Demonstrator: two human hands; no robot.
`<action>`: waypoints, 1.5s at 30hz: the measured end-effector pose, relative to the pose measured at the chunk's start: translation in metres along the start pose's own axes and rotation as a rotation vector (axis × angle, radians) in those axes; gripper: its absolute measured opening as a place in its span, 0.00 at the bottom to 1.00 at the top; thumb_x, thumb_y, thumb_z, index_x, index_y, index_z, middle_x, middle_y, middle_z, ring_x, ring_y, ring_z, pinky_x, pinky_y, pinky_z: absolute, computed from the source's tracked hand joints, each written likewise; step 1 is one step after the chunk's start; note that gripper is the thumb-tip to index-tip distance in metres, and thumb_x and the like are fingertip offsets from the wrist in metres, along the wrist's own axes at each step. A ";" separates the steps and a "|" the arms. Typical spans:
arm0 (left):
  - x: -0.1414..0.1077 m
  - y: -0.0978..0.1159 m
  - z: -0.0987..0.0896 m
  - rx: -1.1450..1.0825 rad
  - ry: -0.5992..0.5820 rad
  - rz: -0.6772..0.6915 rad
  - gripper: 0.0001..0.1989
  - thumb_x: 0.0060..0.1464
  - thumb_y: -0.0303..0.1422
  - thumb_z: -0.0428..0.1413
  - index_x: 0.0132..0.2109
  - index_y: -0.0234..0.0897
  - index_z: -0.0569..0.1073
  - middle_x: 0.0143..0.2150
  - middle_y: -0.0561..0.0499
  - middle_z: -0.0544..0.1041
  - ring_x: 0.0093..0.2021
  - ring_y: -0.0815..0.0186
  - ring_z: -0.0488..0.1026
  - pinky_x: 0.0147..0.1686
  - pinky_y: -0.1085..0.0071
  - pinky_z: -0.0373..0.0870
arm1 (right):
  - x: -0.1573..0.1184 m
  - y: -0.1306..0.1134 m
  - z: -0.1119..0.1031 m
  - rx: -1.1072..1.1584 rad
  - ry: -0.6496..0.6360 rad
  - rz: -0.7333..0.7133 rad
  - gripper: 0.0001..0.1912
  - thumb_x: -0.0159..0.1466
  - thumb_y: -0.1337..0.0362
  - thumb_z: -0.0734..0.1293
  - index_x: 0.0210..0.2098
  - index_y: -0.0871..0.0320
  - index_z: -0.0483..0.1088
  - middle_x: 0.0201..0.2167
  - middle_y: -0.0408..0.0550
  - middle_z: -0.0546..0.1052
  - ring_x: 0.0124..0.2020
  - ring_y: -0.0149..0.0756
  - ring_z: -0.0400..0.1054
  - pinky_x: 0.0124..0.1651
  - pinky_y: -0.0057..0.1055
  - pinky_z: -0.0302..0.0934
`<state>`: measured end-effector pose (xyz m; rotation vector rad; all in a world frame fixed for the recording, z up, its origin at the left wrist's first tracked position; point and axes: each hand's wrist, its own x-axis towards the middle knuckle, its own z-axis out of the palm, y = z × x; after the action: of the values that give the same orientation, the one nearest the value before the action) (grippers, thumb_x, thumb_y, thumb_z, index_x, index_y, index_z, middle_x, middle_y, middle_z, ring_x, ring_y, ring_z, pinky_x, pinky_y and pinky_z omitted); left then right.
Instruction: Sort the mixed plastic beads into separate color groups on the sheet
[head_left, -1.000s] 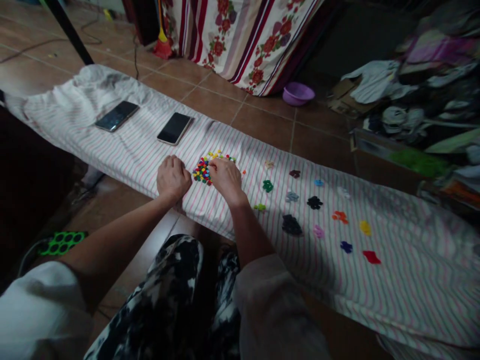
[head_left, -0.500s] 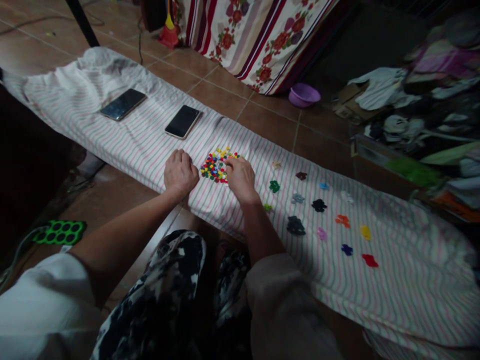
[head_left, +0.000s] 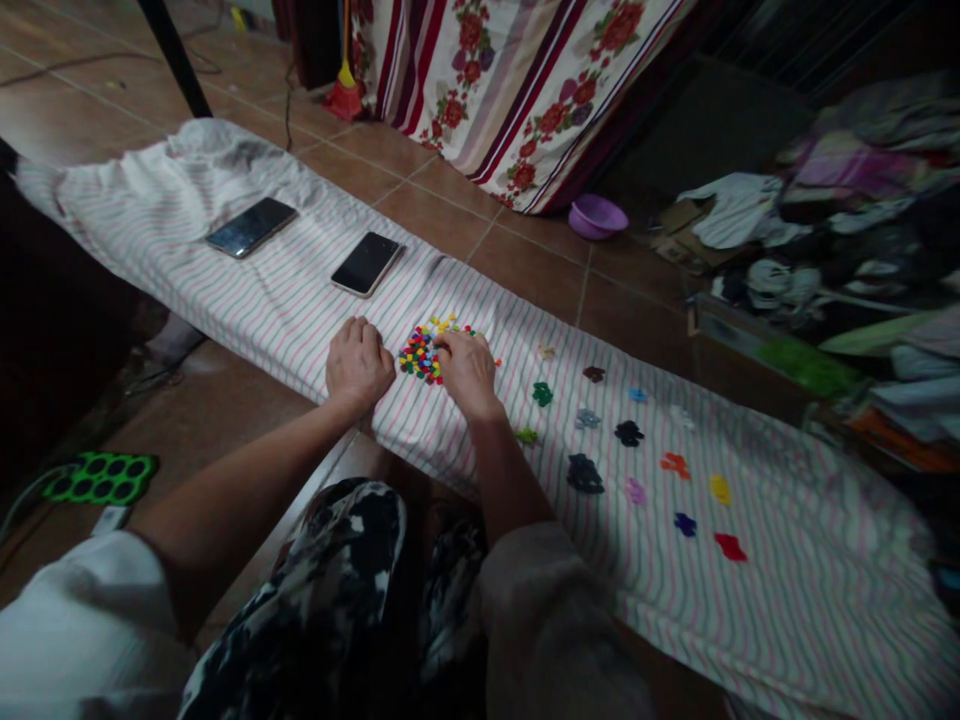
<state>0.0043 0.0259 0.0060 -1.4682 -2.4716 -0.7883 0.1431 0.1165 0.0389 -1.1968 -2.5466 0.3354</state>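
Note:
A mixed heap of tiny multicoloured pieces (head_left: 418,352) lies on the striped cloth (head_left: 450,440). Over its right side is my right hand (head_left: 469,372), thumb and fingers pinched together at the pieces; whatever is between the fingertips is too small and hidden to make out. My left hand (head_left: 360,362) rests curled in a fist on the cloth, just left of the heap. To the right lie small groups sorted by colour, among them dark green (head_left: 542,393), black (head_left: 628,432), dark grey (head_left: 584,474), orange (head_left: 675,465), yellow (head_left: 720,489) and red (head_left: 730,547) pieces.
Two phones, one dark (head_left: 252,227) and one with a light edge (head_left: 367,264), lie on the cloth beyond my left hand. On the tiled floor stand a purple basin (head_left: 597,216) and a red broom (head_left: 345,98). Clothes (head_left: 739,208) are piled at the right.
The whole view has shifted slightly. My right hand has moved a little left over the heap, uncovering pieces at its right edge. My left hand stays in place.

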 end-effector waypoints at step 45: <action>0.000 0.005 -0.009 0.032 0.014 0.032 0.10 0.51 0.31 0.46 0.39 0.35 0.68 0.46 0.37 0.72 0.53 0.50 0.66 0.51 0.55 0.63 | -0.010 0.053 -0.026 1.128 0.233 0.461 0.08 0.55 0.68 0.64 0.34 0.59 0.73 0.28 0.45 0.78 0.34 0.32 0.74 0.41 0.30 0.69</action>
<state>0.0070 0.0232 0.0154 -1.4824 -2.4324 -0.7467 0.1966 0.1438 0.0428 -1.1627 -1.3900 1.3858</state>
